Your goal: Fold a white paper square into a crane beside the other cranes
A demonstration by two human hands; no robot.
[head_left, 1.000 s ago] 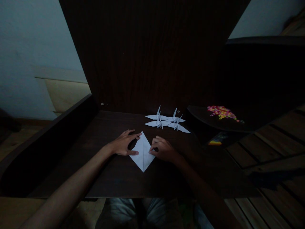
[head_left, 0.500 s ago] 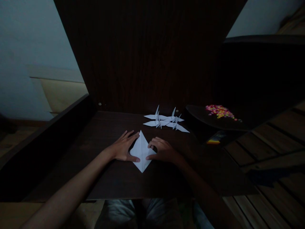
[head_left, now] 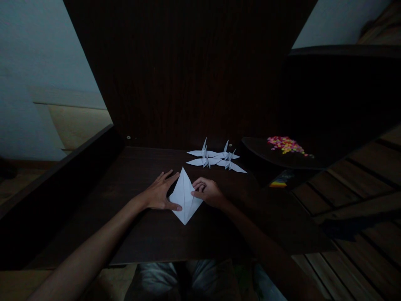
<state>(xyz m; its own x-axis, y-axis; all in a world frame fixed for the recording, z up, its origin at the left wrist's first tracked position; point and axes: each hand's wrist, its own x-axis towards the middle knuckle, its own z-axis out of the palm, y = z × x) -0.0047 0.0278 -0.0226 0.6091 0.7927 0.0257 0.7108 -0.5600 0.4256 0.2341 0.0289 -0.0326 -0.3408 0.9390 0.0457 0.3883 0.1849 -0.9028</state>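
Note:
A white folded origami paper [head_left: 184, 200], diamond-shaped with a crease down its middle, lies on the dark wooden desk [head_left: 150, 242]. My left hand [head_left: 159, 194] is spread at its left side, thumb resting on the lower left part and fingertips near the upper left edge. With thumb and fingers pinched, my right hand [head_left: 208, 192] grips the paper's right edge, where a flap appears partly lifted. Behind the paper, several white paper cranes [head_left: 216, 159] sit close together with wings touching or overlapping.
A dark shelf [head_left: 257, 148] at the right carries a pile of small colourful pieces [head_left: 286, 145]. Below it is a rainbow-striped item [head_left: 278, 184]. A raised side panel [head_left: 62, 167] borders the desk's left, and a tall dark panel [head_left: 188, 75] stands behind.
My right hand has moved up slightly, and its thumb has gone from lying on the paper to pinching the right edge. The left hand stays at the paper's left side.

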